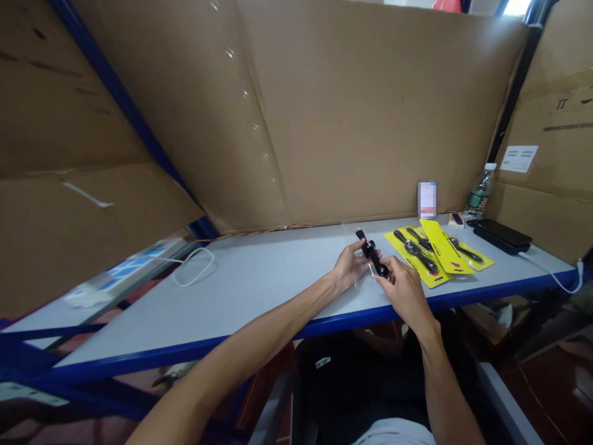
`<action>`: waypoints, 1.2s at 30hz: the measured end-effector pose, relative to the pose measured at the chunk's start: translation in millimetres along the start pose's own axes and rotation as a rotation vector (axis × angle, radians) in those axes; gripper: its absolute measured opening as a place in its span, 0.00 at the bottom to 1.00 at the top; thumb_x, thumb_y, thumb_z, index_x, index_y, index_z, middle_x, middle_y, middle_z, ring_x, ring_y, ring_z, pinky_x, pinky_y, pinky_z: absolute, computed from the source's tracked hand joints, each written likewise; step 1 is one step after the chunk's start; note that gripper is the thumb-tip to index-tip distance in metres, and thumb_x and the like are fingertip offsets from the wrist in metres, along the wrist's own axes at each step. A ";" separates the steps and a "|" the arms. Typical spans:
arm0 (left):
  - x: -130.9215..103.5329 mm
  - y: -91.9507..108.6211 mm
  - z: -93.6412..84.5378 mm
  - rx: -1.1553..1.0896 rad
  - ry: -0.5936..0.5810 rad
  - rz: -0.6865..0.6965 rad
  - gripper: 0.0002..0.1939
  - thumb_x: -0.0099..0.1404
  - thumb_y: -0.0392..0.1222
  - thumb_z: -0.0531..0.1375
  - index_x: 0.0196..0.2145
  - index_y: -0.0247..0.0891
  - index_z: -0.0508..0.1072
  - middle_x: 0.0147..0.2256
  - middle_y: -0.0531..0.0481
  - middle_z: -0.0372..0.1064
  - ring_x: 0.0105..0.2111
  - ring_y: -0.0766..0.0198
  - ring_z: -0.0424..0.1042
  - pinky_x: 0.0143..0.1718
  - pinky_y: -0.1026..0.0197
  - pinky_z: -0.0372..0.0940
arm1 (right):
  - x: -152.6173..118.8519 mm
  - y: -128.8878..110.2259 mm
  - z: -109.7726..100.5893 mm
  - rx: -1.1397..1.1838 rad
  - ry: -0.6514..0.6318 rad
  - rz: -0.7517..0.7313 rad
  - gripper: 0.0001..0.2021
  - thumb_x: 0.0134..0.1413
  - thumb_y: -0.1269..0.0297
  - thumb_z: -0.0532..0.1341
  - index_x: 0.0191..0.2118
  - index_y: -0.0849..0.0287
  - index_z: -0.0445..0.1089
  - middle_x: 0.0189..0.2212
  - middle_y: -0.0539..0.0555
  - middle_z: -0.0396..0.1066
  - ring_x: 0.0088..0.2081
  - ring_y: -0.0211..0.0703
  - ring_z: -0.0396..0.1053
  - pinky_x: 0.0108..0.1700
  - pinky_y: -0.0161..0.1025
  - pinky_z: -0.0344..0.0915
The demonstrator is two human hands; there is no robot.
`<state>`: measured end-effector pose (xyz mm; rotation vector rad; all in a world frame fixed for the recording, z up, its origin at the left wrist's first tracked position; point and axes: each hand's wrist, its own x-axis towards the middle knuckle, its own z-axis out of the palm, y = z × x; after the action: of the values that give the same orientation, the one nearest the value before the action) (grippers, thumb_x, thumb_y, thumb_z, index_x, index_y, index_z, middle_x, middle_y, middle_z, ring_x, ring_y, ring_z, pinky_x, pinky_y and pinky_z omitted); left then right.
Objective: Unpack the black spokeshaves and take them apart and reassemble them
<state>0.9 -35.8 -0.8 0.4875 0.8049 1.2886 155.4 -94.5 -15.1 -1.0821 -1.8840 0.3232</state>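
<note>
Both hands, left hand (351, 264) and right hand (404, 285), are pinched onto a small black plastic-and-metal tool (372, 254) just above the pale grey tabletop (259, 278), beside yellow packaging cards (438, 250); looks light, stiff, probably slick, so grab its ends.

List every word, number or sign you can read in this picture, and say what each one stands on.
Mark like "TT": brown cardboard box at far right.
White paper label on that box: print too small to read.
Yellow backing cards on the grey table: black print too blurred to read.
Small upright card: blurred out.
Clear plastic water bottle: label unreadable.
</note>
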 end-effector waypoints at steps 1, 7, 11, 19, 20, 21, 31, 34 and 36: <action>-1.0 0.5 0.5 -0.011 0.000 -0.008 0.12 0.74 0.44 0.55 0.37 0.33 0.71 0.32 0.39 0.74 0.34 0.53 0.79 0.42 0.53 0.74 | 0.1 -1.3 -0.4 -0.014 -0.005 -0.030 0.09 0.57 0.69 0.66 0.44 0.57 0.72 0.34 0.53 0.76 0.32 0.46 0.72 0.41 0.41 0.66; -5.6 2.1 2.0 -0.061 -0.079 -0.065 0.26 0.77 0.56 0.43 0.42 0.32 0.70 0.38 0.32 0.75 0.38 0.47 0.79 0.43 0.42 0.74 | 2.9 -3.4 2.0 -0.134 0.024 -0.164 0.06 0.59 0.65 0.69 0.38 0.57 0.72 0.38 0.57 0.77 0.44 0.53 0.72 0.47 0.45 0.67; -4.0 1.8 2.1 -0.060 -0.053 -0.056 0.24 0.77 0.53 0.42 0.44 0.31 0.69 0.39 0.32 0.76 0.38 0.47 0.80 0.42 0.43 0.74 | 3.9 -2.4 5.1 -0.127 0.055 -0.147 0.04 0.62 0.63 0.67 0.39 0.56 0.74 0.38 0.57 0.77 0.44 0.52 0.72 0.48 0.45 0.67; -1.3 -0.3 4.6 -0.045 -0.073 -0.019 0.21 0.78 0.52 0.43 0.43 0.34 0.69 0.33 0.39 0.74 0.33 0.54 0.78 0.32 0.56 0.73 | 1.0 -3.8 5.8 0.097 0.265 0.002 0.09 0.66 0.58 0.61 0.41 0.57 0.75 0.36 0.56 0.79 0.33 0.46 0.73 0.41 0.40 0.66; -1.0 -0.7 4.5 -0.044 -0.076 -0.012 0.21 0.78 0.52 0.44 0.42 0.35 0.69 0.32 0.41 0.73 0.32 0.55 0.78 0.32 0.57 0.73 | 0.7 -4.0 5.3 0.113 0.276 0.016 0.09 0.67 0.57 0.60 0.40 0.56 0.74 0.35 0.56 0.79 0.33 0.46 0.74 0.41 0.40 0.66; -0.6 -1.2 4.4 -0.041 -0.080 -0.005 0.20 0.78 0.51 0.45 0.41 0.35 0.69 0.30 0.42 0.72 0.31 0.55 0.77 0.32 0.57 0.73 | 0.5 -4.2 4.9 0.126 0.283 0.032 0.10 0.67 0.57 0.59 0.40 0.56 0.73 0.34 0.55 0.79 0.33 0.46 0.74 0.40 0.40 0.66; 2.8 -3.6 5.1 -0.006 -0.108 0.010 0.17 0.76 0.53 0.52 0.42 0.37 0.70 0.32 0.43 0.74 0.33 0.56 0.79 0.37 0.55 0.75 | 2.2 0.7 7.4 0.240 0.157 0.181 0.06 0.65 0.60 0.53 0.42 0.53 0.65 0.31 0.53 0.78 0.34 0.49 0.77 0.37 0.40 0.66; -1.5 -3.4 6.2 0.004 -0.113 -0.030 0.14 0.75 0.49 0.55 0.40 0.35 0.71 0.32 0.42 0.75 0.34 0.55 0.79 0.39 0.54 0.76 | 1.6 1.9 10.5 0.178 0.048 0.186 0.05 0.65 0.62 0.54 0.42 0.53 0.64 0.39 0.56 0.80 0.37 0.49 0.78 0.40 0.41 0.66; -3.8 -4.8 6.6 0.013 -0.109 -0.034 0.08 0.73 0.42 0.57 0.37 0.35 0.71 0.32 0.42 0.75 0.34 0.56 0.80 0.41 0.54 0.76 | 0.7 0.2 14.2 0.088 0.025 0.196 0.05 0.65 0.64 0.53 0.43 0.54 0.65 0.42 0.57 0.80 0.39 0.50 0.78 0.41 0.41 0.65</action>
<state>8.7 -39.8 0.9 0.5477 0.7278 1.2156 143.9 -91.0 -22.6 -1.2074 -1.7281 0.4974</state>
